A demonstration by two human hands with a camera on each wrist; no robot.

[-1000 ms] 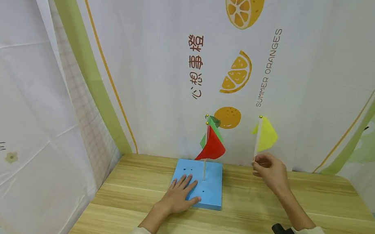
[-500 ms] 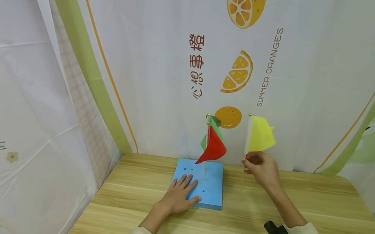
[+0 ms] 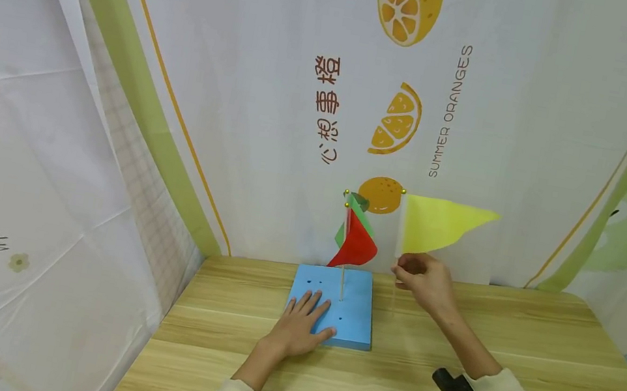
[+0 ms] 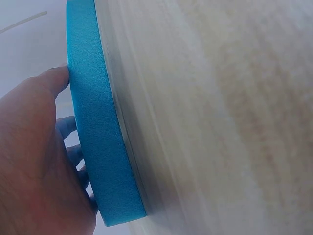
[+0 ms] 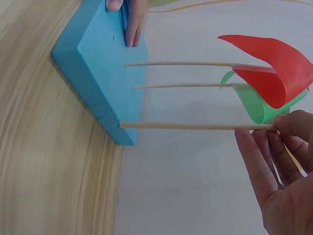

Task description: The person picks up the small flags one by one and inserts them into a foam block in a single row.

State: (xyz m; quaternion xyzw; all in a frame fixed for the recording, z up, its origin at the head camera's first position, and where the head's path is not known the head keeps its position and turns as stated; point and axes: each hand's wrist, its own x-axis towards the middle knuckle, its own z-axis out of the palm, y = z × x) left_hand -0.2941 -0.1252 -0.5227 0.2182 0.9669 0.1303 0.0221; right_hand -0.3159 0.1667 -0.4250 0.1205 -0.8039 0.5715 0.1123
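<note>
A blue foam board (image 3: 352,333) lies flat on the table. My left hand (image 3: 297,328) rests on its near-left part, fingers spread. My right hand (image 3: 425,287) pinches the stick of a yellow pennant flag (image 3: 433,226) just below the cloth, holding it upright to the right of the board. In the right wrist view the bare lower stick (image 5: 186,126) overlaps the board's corner with its tip. A red flag (image 3: 358,244) stands in the board, a green flag (image 3: 366,217) behind it. Several small holes (image 3: 340,319) show in the board's top.
The wooden table (image 3: 233,376) reaches back to a white curtain (image 3: 253,109) printed with oranges. Another curtain (image 3: 48,144) hangs along the left side. A black wrist mount (image 3: 451,382) sits at the right sleeve.
My right hand has moved left with the yellow flag, toward the board. The flag's cloth has swung out to the right and spread. The left hand has stayed on the board.
</note>
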